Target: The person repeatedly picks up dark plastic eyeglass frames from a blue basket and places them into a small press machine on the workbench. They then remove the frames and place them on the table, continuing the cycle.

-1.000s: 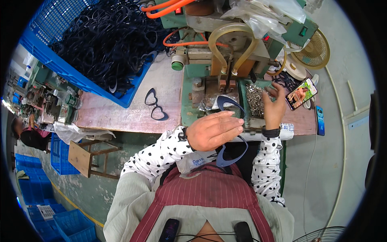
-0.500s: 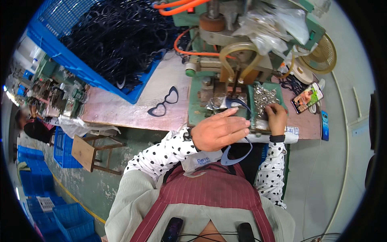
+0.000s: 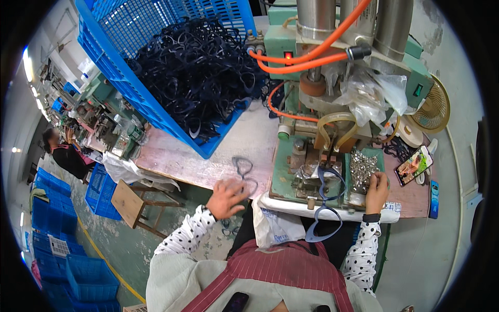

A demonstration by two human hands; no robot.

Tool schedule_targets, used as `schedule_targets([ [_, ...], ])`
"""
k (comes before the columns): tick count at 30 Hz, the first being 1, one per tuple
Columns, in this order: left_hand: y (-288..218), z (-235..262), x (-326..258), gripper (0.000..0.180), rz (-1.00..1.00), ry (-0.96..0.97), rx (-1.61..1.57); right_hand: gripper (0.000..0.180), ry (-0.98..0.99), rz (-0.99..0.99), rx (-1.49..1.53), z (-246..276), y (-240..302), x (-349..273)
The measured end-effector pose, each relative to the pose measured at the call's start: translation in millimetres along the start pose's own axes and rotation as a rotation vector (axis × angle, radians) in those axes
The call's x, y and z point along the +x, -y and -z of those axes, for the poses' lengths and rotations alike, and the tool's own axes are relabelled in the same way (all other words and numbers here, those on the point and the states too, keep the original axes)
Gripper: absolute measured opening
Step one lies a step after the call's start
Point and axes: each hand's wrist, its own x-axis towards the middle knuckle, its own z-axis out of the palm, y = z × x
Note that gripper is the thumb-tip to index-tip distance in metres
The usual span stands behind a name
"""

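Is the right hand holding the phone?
No, the right hand is beside the metal bits, and the phone is apart from it.

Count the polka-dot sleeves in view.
2: the left sleeve, behind the left hand near a heart-shaped eyeglass frame; the right sleeve, behind the right hand at the metal parts.

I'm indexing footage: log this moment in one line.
left hand: open, near dark-blue heart-lens spectacle frame | right hand: at green tray of silvery bits | second frame: at green metal press
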Motion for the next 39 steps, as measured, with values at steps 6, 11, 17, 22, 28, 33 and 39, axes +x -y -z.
schedule_targets([
  [6, 15.3, 9.4, 22.1, 0.047, -0.151, -0.050, 0.030, 0.008, -0.005, -0.015, 0.041, 0.0, -1.7, 0.5],
  [11, 30.2, 5.9, 37.9, 0.039, -0.274, -0.226, -0.129, 0.006, -0.015, 0.155, -0.052, 5.5, 15.2, 7.4],
  [17, -47.9, 64.8, 111.8, 0.043, -0.191, -0.716, -0.201, 0.013, 0.119, 0.008, 0.326, 0.4, 78.5, 7.7],
  [22, -124.9, 90.0, 158.9, 0.039, -0.454, -0.799, -0.281, 0.013, 0.271, 0.061, 0.481, 16.3, 151.4, 0.2],
  [28, -143.0, 87.4, 175.4, 0.041, -0.633, -0.740, -0.476, 0.032, 0.359, -0.070, 0.545, 5.8, 158.7, -5.0],
  [33, -143.2, 81.7, 170.9, 0.035, -0.765, -0.685, -0.459, 0.038, 0.383, -0.156, 0.623, -0.6, 165.1, -1.4],
  [39, -144.0, 94.3, 171.5, 0.032, -0.860, -0.712, -0.486, 0.044, 0.362, -0.166, 0.785, -10.4, 165.7, -5.1],
])
